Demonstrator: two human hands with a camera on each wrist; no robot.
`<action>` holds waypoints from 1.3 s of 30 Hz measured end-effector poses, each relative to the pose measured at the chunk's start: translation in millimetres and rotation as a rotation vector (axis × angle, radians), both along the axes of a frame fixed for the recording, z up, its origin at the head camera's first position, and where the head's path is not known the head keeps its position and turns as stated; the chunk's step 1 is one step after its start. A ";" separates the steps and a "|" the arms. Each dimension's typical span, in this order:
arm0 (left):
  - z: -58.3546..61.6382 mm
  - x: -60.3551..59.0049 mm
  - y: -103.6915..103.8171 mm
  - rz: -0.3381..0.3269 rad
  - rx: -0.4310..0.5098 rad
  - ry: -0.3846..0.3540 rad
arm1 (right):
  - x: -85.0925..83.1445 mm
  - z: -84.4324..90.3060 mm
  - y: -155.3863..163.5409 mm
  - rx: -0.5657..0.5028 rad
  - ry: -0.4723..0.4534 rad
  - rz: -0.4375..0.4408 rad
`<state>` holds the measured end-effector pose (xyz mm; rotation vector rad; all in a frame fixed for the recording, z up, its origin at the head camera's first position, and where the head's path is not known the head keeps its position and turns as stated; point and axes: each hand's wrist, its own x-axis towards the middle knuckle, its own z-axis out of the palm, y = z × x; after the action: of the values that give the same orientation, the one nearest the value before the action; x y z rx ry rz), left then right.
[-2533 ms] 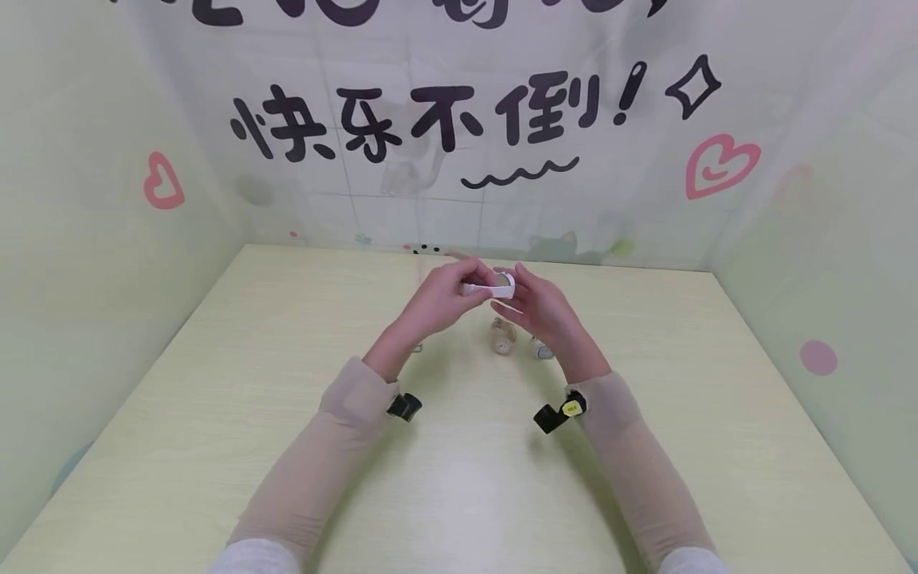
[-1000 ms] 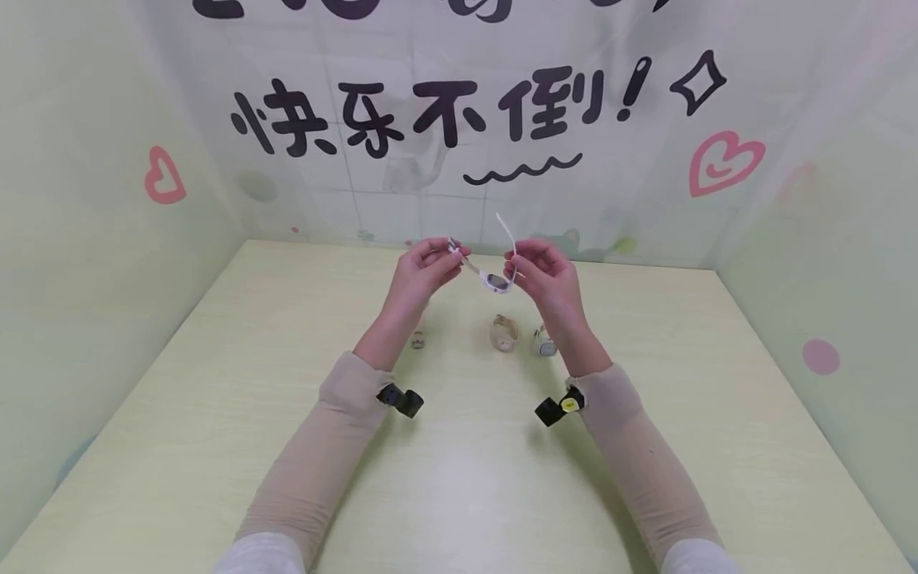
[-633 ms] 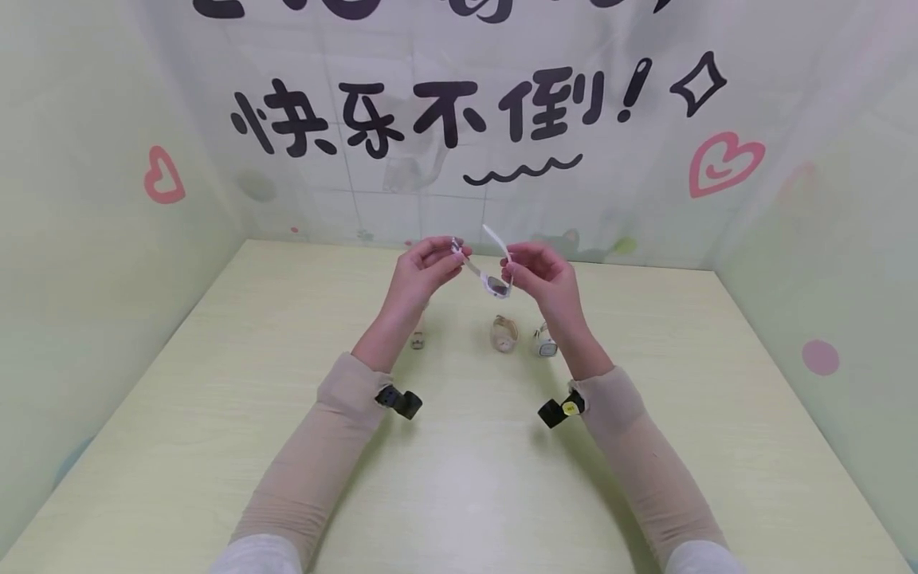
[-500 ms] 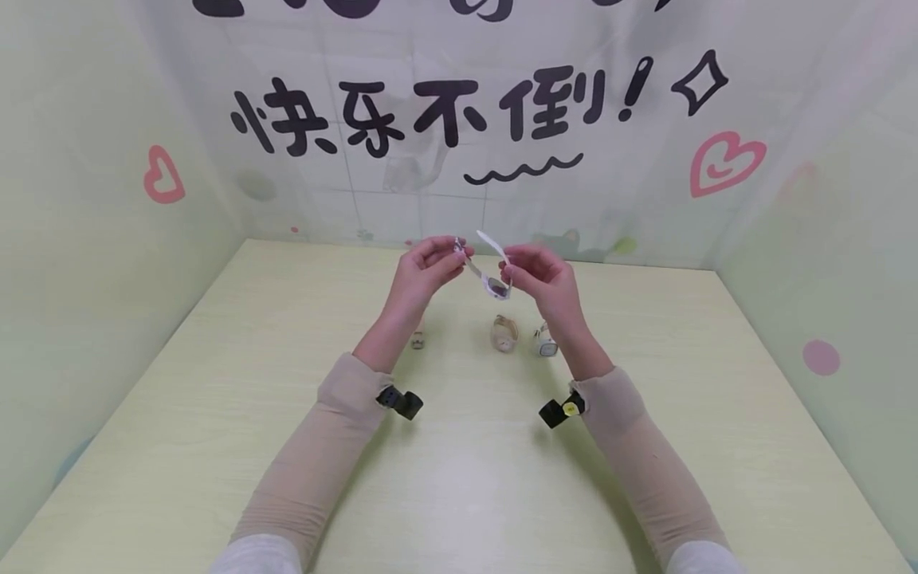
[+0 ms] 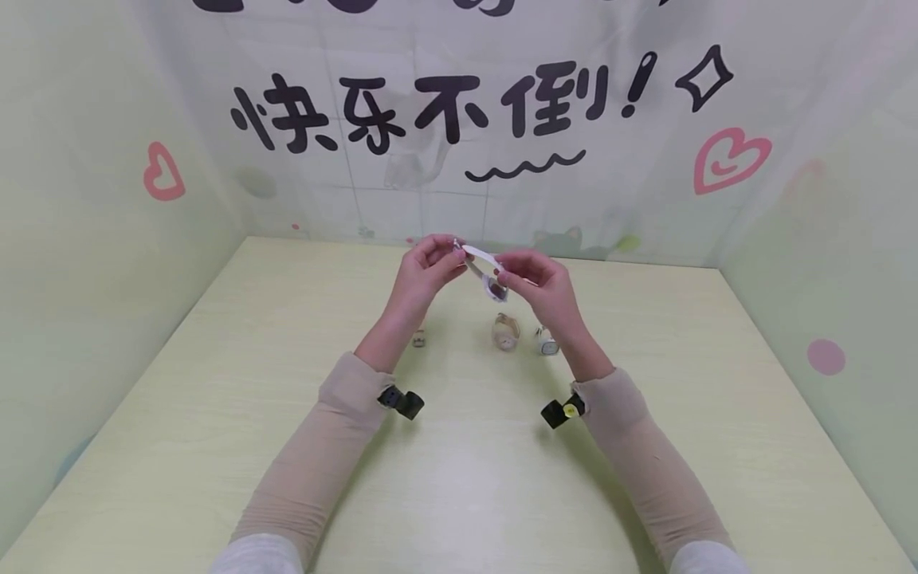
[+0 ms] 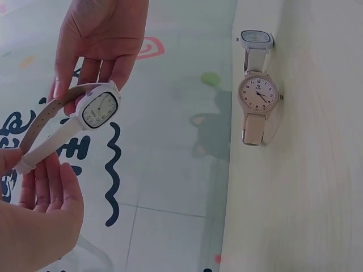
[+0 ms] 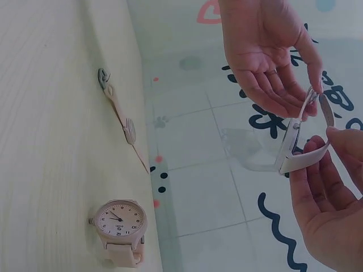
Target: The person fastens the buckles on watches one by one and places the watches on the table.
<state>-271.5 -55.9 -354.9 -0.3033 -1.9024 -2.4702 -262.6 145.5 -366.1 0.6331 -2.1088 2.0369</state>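
Above the far part of the table, both hands hold a white wristwatch (image 5: 495, 288) with a rounded rectangular dial. My left hand (image 5: 426, 271) pinches its buckle end between thumb and fingers. The holed strap is pinched by my right hand (image 5: 541, 283) near the case, and its free tip lies close to the buckle, so the band forms a loop. In the left wrist view the white watch (image 6: 100, 107) shows its dial and the strap's brownish inner side. The right wrist view shows the white watch (image 7: 290, 144) edge-on, the metal buckle at the left fingertips.
Beneath the hands, a pink-beige watch (image 5: 506, 333) with a round dial stands on the table (image 5: 459, 478). A second white watch (image 5: 548, 344) sits right of it, by my right wrist. A slim pinkish watch (image 7: 129, 129) lies to the left. A printed curtain (image 5: 387, 199) rises behind.
The hands opened the watch out from a closer hold. Since then my right hand has swung the holed strap's tip down and leftward, close to the buckle. The left hand stays nearly still.
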 end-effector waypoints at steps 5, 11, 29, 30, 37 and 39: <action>0.2 0.0 1.7 -0.016 0.061 -0.038 | 0.2 -0.3 -0.2 0.000 0.005 0.014; -2.2 -0.3 1.4 0.000 0.020 -0.074 | 1.3 0.1 -1.3 0.000 0.014 0.040; -5.9 -0.1 -2.9 -0.005 0.049 -0.058 | 1.1 -4.9 -0.1 0.083 0.037 0.015; -6.1 0.0 -2.8 -0.007 0.047 -0.057 | 1.0 -5.2 -0.1 0.084 0.037 0.016; -5.8 0.9 -1.7 -0.015 0.018 -0.039 | 1.1 -6.4 -0.4 0.096 0.043 0.021; -5.6 1.3 -1.4 -0.012 0.011 -0.036 | 1.3 -6.2 -0.8 0.094 0.047 0.021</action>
<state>-270.2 -57.3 -360.5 -0.2731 -1.9056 -2.5096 -261.3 144.7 -372.2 0.7121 -2.1911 1.9225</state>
